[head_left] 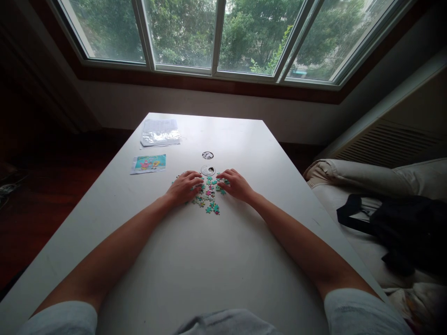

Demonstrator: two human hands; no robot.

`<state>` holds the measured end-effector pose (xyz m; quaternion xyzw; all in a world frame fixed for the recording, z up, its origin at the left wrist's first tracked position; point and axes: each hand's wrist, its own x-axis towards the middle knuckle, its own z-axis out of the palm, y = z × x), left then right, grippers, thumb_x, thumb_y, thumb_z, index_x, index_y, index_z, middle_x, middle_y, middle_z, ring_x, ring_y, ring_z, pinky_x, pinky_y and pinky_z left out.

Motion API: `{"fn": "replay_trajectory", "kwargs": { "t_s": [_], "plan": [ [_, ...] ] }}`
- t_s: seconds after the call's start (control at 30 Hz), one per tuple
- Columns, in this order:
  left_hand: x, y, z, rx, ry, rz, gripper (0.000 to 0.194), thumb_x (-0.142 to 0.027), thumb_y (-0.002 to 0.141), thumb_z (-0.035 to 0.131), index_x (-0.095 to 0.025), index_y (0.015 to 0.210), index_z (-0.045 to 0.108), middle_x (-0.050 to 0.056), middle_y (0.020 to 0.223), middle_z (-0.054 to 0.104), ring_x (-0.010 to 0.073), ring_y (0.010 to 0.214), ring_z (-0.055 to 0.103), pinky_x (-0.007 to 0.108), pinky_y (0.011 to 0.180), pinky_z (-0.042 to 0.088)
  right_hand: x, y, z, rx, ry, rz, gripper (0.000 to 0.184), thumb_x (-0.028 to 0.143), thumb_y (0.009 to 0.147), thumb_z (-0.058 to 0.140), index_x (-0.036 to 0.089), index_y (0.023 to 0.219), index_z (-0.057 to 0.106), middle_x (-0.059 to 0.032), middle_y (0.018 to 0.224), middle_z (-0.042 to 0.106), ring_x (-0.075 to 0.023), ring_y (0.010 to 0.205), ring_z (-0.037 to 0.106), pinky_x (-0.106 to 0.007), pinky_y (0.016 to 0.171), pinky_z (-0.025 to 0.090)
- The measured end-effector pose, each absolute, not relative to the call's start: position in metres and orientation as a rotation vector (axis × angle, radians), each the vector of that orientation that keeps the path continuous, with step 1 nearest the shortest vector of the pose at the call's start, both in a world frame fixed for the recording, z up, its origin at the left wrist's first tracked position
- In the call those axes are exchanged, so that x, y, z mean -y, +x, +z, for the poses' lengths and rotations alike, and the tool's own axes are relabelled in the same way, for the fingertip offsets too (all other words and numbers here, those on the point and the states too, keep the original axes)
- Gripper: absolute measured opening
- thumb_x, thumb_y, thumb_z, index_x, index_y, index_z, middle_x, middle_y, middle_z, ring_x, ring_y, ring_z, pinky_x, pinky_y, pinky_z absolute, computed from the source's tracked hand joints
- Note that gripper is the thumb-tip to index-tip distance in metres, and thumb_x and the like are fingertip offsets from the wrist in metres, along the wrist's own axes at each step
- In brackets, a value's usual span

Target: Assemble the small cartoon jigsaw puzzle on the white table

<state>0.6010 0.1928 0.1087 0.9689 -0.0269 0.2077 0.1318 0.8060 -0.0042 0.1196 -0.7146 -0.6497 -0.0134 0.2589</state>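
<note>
A small heap of jigsaw puzzle pieces (210, 191), mostly green with some pink and yellow, lies loose on the white table (209, 260). My left hand (186, 187) rests over the heap's left side, fingers spread and pointing inward, covering some pieces. On the right side, my right hand (235, 184) touches or hovers just above the pieces, its fingers apart. Between the two hands the middle of the heap shows. Whether any piece sits under the fingertips is hidden.
A colourful picture card (150, 163) lies at the left, with a clear plastic bag over paper (160, 133) behind it. Beyond the heap are a round cable-hole cover (208, 170) and a round hole (207, 155). Right of the table, a sofa (323, 190) bears a dark bag (408, 228).
</note>
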Motion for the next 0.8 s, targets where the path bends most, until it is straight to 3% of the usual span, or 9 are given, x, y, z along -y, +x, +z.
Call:
{"fn": "replay_trajectory", "kwargs": {
  "t_s": [0.2,0.6,0.8],
  "plan": [
    [-0.19,0.602,0.11,0.048,2.819,0.62,0.018,-0.027,0.097,0.056,-0.025,0.105,0.072,0.006,0.126,0.067,0.0251,0.127,0.052,0.046,0.106,0.049,0.02,0.796,0.115,1.793,-1.983,-0.079,0.015,0.035,0.092,0.069,0.025,0.103,0.073,-0.008,0.111,0.068,-0.0256,0.104,0.056,-0.041,0.093,0.045],
    [-0.176,0.605,0.107,0.104,2.815,0.614,0.02,-0.027,0.098,0.055,-0.026,0.109,0.07,0.005,0.128,0.066,0.0255,0.128,0.051,0.047,0.107,0.048,0.021,0.782,0.119,1.706,-2.067,0.056,0.012,0.033,0.087,0.074,0.025,0.095,0.07,-0.0068,0.109,0.065,-0.0255,0.106,0.053,-0.04,0.094,0.042],
    [-0.164,0.605,0.112,0.163,2.775,0.591,0.017,-0.025,0.096,0.057,-0.028,0.107,0.071,0.004,0.127,0.066,0.025,0.126,0.053,0.047,0.109,0.046,0.021,0.783,0.116,1.663,-2.094,0.05,0.021,0.033,0.086,0.075,0.025,0.103,0.069,-0.0076,0.112,0.064,-0.0263,0.108,0.053,-0.041,0.095,0.042]
  ]
}}
